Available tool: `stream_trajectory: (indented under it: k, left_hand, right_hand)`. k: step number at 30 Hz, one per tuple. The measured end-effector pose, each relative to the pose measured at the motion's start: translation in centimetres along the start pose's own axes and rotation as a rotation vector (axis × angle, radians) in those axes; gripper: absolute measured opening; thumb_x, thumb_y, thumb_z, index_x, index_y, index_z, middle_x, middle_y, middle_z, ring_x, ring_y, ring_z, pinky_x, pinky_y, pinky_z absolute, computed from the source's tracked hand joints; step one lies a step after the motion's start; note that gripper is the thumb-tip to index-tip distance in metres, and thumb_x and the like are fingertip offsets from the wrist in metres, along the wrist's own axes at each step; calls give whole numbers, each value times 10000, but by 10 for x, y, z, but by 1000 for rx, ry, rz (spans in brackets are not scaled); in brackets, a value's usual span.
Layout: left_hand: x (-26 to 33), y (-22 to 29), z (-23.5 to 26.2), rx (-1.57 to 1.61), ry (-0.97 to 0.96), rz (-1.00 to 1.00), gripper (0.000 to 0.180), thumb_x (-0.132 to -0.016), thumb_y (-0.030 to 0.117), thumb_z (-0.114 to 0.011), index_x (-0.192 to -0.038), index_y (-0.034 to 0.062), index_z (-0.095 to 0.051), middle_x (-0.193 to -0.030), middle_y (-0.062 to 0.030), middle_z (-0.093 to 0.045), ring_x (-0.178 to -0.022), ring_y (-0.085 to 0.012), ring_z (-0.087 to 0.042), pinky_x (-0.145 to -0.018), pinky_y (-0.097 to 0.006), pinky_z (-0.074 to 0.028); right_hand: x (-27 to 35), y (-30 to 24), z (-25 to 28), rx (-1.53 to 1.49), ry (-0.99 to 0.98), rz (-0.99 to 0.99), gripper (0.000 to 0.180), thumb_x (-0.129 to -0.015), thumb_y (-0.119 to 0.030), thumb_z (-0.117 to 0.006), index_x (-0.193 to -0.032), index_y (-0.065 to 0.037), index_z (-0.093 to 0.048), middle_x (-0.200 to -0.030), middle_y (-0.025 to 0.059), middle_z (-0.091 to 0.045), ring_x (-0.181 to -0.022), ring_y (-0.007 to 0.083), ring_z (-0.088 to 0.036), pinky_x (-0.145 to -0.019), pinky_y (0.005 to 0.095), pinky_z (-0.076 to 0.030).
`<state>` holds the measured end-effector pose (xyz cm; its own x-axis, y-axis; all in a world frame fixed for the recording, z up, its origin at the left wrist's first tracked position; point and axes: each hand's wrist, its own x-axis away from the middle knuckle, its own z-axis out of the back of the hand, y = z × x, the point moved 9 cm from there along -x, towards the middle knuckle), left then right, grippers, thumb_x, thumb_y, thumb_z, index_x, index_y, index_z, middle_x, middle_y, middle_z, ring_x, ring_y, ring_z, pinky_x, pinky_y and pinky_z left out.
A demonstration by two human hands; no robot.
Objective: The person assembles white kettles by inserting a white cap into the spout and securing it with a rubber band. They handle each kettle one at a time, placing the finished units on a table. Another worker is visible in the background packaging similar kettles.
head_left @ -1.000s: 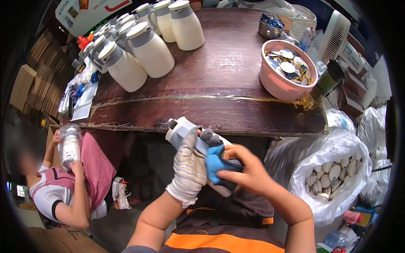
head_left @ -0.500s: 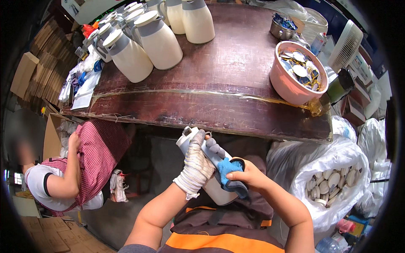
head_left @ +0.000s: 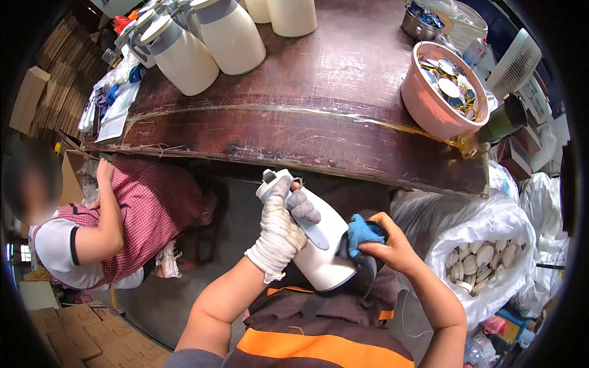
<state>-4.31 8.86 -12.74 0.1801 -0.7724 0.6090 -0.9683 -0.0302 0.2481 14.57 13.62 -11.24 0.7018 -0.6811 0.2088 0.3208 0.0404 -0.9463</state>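
Observation:
In front of my lap a white vacuum jug (head_left: 322,268) with a grey handle lies tilted, its mouth up and to the left, its base toward the lower right. My left hand (head_left: 281,222), in a striped knit glove with grey fingers, is closed around the neck and handle. A bare fingertip shows past the glove. My right hand (head_left: 394,244), ungloved, pinches a blue and dark cloth (head_left: 363,234) at the right side of the jug, close to its base. The cloth hides part of that side.
More white jugs (head_left: 230,40) stand on the dark wooden table (head_left: 343,80). A pink tub (head_left: 423,98) of round tags sits at its right corner, a metal bowl (head_left: 422,24) behind. White lids (head_left: 485,260) fill a plastic sack at right. A seated person (head_left: 104,227) is at left.
My right hand and the cloth have moved right, from the jug's handle side toward its base. The jug's lower body shows more now. The view has shifted, so the table sits higher.

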Motion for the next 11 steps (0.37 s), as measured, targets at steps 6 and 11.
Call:
stream_trajectory:
  k: [6, 11]
  left_hand:
    - [2, -2, -3, -133, 52, -90, 233, -925, 316, -603, -791, 140, -527, -519, 107, -268, -415, -48, -236, -451, -244, -280]
    - [9, -6, 7, -116, 88, -17, 247, -922, 355, -605, -818, 146, -523, -516, 108, -279, -408, -48, -247, -438, -256, -274]
  right_hand:
    - [-16, -45, -55, 184, 0, 65, 502, -759, -303, -788, -1026, -48, -447, -835, 217, -592, -803, 387, -639, -668, 401, -492]
    - [-16, -45, -70, 228, -122, 92, 490, -775, -320, -767, -1025, -53, -440, -824, 218, -603, -771, 394, -638, -651, 415, -498]
